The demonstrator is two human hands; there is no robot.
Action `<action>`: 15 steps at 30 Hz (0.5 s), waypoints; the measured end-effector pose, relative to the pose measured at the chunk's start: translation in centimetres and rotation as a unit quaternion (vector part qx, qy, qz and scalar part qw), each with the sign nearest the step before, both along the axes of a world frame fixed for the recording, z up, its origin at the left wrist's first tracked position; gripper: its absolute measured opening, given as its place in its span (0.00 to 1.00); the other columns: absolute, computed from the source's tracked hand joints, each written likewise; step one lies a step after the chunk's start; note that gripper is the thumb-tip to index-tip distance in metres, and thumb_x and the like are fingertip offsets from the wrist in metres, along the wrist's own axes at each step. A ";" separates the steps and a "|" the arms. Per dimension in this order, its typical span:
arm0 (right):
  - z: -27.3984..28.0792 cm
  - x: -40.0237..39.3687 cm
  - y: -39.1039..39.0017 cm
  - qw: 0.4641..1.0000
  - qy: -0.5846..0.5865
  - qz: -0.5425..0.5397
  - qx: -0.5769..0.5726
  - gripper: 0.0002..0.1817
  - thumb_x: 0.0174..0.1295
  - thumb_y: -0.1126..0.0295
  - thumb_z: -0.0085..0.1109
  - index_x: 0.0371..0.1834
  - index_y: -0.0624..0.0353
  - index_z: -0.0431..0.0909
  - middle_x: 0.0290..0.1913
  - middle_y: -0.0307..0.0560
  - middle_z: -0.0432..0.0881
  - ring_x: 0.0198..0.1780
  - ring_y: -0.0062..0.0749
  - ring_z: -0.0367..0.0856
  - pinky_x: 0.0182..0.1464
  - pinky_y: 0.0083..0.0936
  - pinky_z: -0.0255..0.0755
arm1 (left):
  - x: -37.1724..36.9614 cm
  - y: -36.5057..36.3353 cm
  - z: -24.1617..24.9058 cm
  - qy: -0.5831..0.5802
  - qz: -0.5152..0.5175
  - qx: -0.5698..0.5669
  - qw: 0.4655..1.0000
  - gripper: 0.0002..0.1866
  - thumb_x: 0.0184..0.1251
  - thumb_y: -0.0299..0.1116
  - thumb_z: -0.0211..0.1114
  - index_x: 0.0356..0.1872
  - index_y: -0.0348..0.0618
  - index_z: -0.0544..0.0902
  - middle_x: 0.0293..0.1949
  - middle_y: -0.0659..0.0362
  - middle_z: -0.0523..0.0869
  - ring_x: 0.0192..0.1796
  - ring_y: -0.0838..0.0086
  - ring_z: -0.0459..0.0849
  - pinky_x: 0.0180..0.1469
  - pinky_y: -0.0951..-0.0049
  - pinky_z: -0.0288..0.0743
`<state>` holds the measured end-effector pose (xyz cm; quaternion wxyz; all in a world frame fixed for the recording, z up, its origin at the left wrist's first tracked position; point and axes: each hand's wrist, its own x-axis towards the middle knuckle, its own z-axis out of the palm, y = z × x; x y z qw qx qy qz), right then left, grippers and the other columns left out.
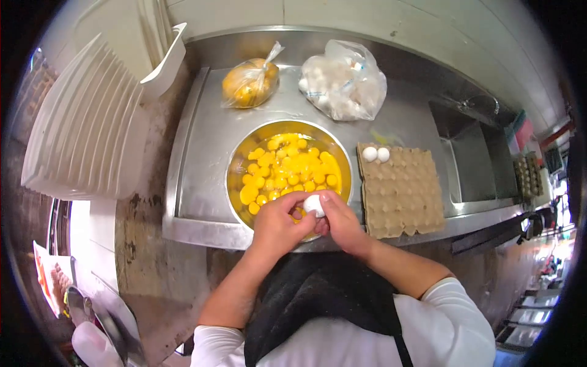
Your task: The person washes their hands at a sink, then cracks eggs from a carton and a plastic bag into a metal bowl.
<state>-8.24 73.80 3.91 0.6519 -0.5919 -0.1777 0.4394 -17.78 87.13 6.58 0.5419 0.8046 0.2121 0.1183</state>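
Over the near rim of a large metal bowl (237, 205), both my hands hold one white egg (314, 205) between their fingers. My left hand (278, 221) grips it from the left, its thumb pressed toward the shell. From the other side my right hand (342, 221) has its fingers closed around the egg. Many yellow egg yolks (281, 162) in clear egg white fill much of the bowl. Right of the bowl lies a cardboard egg tray (403, 189), with two white eggs (375, 154) in its far left corner.
Behind the bowl stand a tied bag of orange-yellow contents (249, 84) and a clear bag of eggshells (342, 82). Stacked white plastic containers (85, 122) rise at the left. A sink (474, 162) is at the right of the steel counter (202, 153).
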 end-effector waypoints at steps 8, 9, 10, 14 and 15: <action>-0.5 1.7 0.2 0.999 0.019 0.019 -0.024 0.20 0.78 0.56 0.35 0.53 0.57 0.73 0.33 0.37 0.77 0.26 0.15 0.73 0.28 0.14 0.68 | 0.9 -0.7 -0.5 0.016 0.048 0.012 0.999 0.16 0.54 0.29 0.69 0.45 0.36 0.84 0.33 0.58 0.88 0.33 0.79 0.83 0.39 0.78 0.77; -0.4 2.0 0.2 0.999 0.017 0.032 -0.029 0.20 0.78 0.55 0.35 0.53 0.57 0.73 0.32 0.36 0.76 0.25 0.15 0.73 0.28 0.14 0.68 | 0.9 -0.8 -0.6 0.016 0.051 0.013 0.998 0.16 0.54 0.29 0.69 0.45 0.36 0.84 0.33 0.58 0.88 0.33 0.79 0.83 0.39 0.78 0.77; -0.4 2.4 0.2 0.998 0.015 0.046 -0.035 0.20 0.77 0.54 0.35 0.53 0.57 0.73 0.30 0.36 0.76 0.25 0.15 0.73 0.27 0.14 0.67 | 1.0 -0.8 -0.7 0.015 0.057 0.006 0.998 0.16 0.55 0.29 0.69 0.45 0.36 0.84 0.33 0.59 0.88 0.33 0.80 0.83 0.39 0.79 0.77; -0.7 3.9 0.7 0.994 0.028 0.085 -0.068 0.21 0.77 0.53 0.36 0.52 0.57 0.73 0.28 0.35 0.75 0.23 0.16 0.72 0.25 0.14 0.67 | 1.2 -0.5 -1.8 0.003 0.072 -0.020 0.997 0.16 0.55 0.28 0.69 0.46 0.35 0.84 0.34 0.59 0.88 0.34 0.81 0.83 0.38 0.80 0.76; -0.8 4.3 0.9 0.991 0.014 0.109 -0.071 0.22 0.76 0.51 0.37 0.52 0.57 0.73 0.30 0.37 0.74 0.23 0.17 0.72 0.25 0.16 0.67 | 1.2 -0.4 -1.7 0.004 0.076 -0.020 0.997 0.16 0.55 0.28 0.69 0.46 0.35 0.84 0.34 0.59 0.88 0.34 0.81 0.83 0.38 0.80 0.76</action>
